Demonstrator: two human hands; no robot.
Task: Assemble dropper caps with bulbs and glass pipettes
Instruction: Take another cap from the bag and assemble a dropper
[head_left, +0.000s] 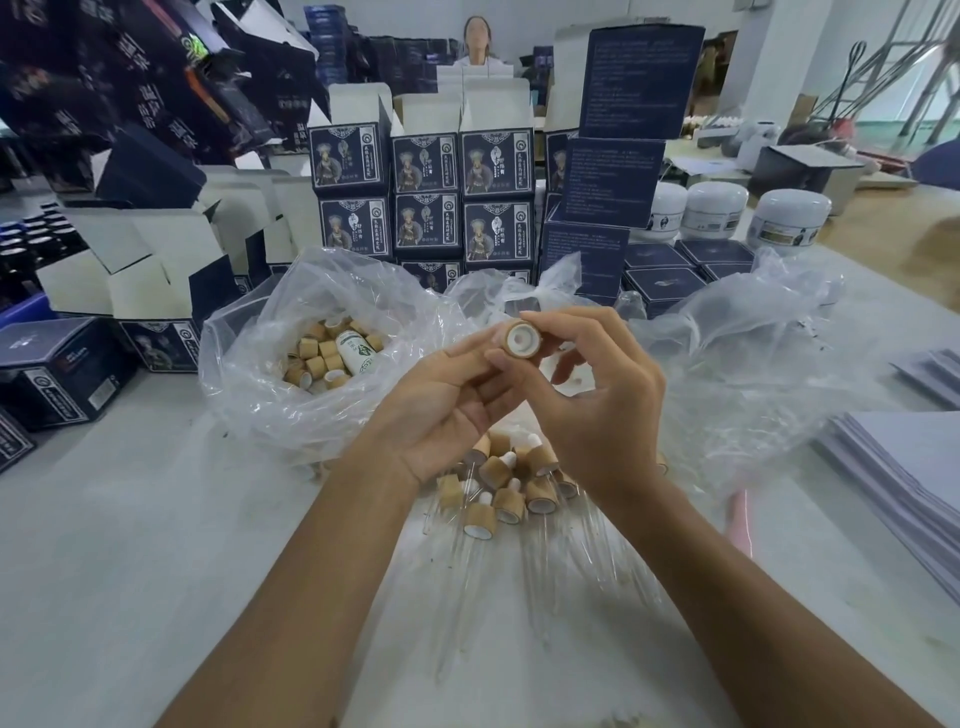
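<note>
- Bamboo-coloured cap, light and stiff, is pinched at its rim between the left hand and right hand, above the table.
- Glass pipettes below look fragile; best held near the collar.

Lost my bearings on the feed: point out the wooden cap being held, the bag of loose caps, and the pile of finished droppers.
Round wooden dropper cap (521, 339), head view, its white inner liner.
Clear plastic bag of loose wooden caps (244, 374), head view, its front wall.
Pile of assembled droppers (501, 486), head view, one cap's wooden side.
</note>
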